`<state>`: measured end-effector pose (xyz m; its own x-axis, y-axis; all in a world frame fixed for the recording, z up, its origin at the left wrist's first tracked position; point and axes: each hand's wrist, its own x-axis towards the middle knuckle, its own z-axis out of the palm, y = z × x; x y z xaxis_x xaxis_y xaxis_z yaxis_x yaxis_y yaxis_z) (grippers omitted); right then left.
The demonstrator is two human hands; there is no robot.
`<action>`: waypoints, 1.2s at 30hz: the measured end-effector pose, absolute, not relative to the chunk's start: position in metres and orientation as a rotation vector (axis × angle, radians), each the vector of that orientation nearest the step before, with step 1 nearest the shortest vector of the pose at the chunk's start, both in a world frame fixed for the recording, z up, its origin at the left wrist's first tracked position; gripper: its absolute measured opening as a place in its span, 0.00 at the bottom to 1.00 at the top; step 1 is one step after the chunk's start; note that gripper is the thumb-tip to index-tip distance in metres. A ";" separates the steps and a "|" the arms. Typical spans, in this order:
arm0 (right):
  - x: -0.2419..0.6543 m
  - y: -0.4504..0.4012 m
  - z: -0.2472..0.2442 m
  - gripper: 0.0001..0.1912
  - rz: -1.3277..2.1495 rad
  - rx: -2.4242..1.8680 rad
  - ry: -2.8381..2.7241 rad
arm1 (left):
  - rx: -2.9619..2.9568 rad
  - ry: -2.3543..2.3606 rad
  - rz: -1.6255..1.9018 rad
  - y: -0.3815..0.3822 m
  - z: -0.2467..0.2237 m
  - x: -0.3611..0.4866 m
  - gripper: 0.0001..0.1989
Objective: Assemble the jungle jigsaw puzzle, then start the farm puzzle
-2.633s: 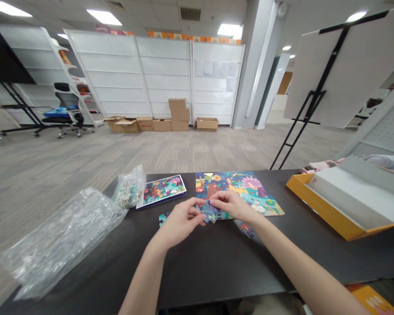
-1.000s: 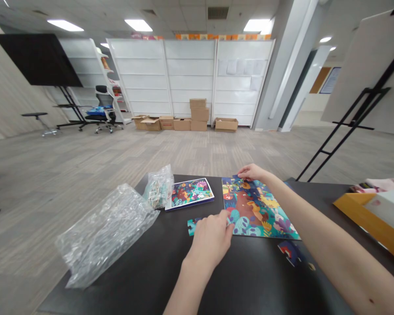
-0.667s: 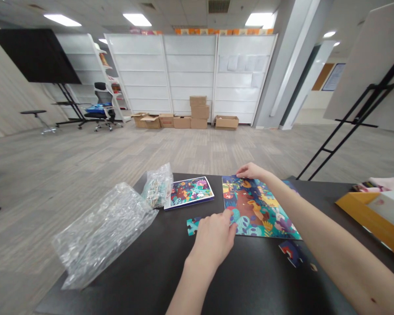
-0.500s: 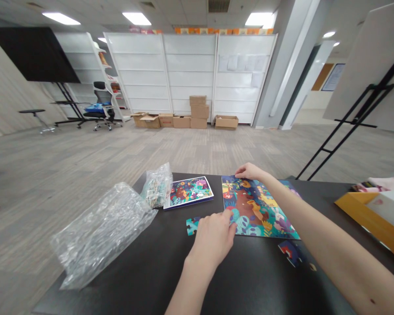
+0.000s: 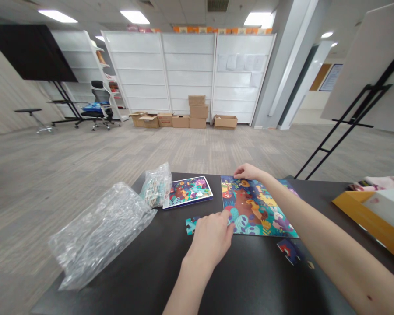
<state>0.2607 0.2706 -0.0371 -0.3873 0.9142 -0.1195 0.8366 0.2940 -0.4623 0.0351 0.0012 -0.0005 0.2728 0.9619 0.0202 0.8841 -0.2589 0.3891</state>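
A colourful jigsaw puzzle (image 5: 249,210) with animals and plants lies flat on the black table. My right hand (image 5: 248,171) is closed in a pinch at its far edge; the fingertips hide whatever is between them. At the near left side, my left hand (image 5: 214,234) rests with its index finger on the puzzle and the thumb apart from it. Partly covered by that hand, a teal puzzle piece (image 5: 190,225) sticks out to the left. Dark blue and red puzzle pieces (image 5: 289,251) lie below the puzzle, near my right forearm.
A picture card (image 5: 190,191) lies left of the puzzle. Beside it stands a clear bag of pieces (image 5: 156,187), with a crumpled plastic bag (image 5: 103,234) nearer me. At the right edge is a yellow and white box (image 5: 364,210). Cardboard boxes (image 5: 197,111) stand across the floor.
The view has shifted very slightly. Both hands keep nearly the same places on the puzzle, and the loose pieces have not moved.
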 end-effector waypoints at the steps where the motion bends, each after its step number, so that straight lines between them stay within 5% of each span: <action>1: 0.261 0.271 -0.037 0.15 0.700 -1.628 -2.391 | 2.247 1.690 0.369 0.001 0.000 0.035 0.09; 36: 0.262 0.262 -0.029 0.23 0.703 -1.565 -2.489 | 2.242 1.688 0.301 0.002 0.002 0.035 0.09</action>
